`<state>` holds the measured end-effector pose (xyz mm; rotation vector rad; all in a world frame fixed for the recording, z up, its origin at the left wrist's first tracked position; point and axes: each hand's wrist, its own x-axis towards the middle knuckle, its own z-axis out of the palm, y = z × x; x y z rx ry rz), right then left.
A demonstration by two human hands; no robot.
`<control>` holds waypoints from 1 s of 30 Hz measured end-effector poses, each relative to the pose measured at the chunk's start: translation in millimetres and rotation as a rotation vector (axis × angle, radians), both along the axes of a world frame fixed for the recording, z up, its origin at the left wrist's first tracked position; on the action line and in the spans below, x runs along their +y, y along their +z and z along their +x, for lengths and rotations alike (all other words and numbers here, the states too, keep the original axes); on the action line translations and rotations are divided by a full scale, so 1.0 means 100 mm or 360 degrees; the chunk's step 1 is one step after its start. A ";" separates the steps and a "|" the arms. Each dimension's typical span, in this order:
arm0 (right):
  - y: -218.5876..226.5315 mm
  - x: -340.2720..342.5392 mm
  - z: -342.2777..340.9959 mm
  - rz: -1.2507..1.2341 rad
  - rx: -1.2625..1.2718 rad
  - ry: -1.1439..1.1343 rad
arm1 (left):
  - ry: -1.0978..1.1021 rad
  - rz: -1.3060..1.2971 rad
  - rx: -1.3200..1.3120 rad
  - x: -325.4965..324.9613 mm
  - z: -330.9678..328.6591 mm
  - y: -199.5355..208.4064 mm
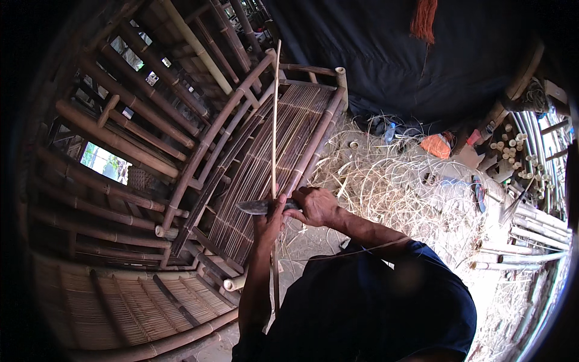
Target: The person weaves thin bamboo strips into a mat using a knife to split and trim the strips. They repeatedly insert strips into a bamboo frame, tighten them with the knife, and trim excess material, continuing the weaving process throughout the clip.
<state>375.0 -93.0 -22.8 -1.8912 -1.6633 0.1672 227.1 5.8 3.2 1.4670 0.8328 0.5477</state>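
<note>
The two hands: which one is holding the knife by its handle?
The right hand holds the knife by its handle; the left hand, nearer the blade's tip, holds the long pale strip.

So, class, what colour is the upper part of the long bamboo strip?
Pale cream-yellow; the bamboo strip shows best in the head view.

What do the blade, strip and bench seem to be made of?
Blade: probably steel, dull grey with darker mottling.
Strip: likely split bamboo, raw-looking; it's thin and straw-coloured.
Bench: apparently bamboo, brown and slightly glossy, given its round, jointed poles and slender slats.
</note>
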 end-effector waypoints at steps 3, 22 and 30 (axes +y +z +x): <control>0.04 0.17 0.32 -0.0290 0.0107 -0.0219 | -0.0117 0.0222 0.0089 -0.07 -0.14 0.04; 0.81 0.01 2.67 0.0147 0.0042 -0.1184 | -0.0474 0.0357 0.0773 -1.03 -1.82 -0.06; 0.82 -0.20 3.19 0.0168 -0.0084 -0.1362 | -0.0342 0.0327 0.0718 -1.07 -1.84 -0.24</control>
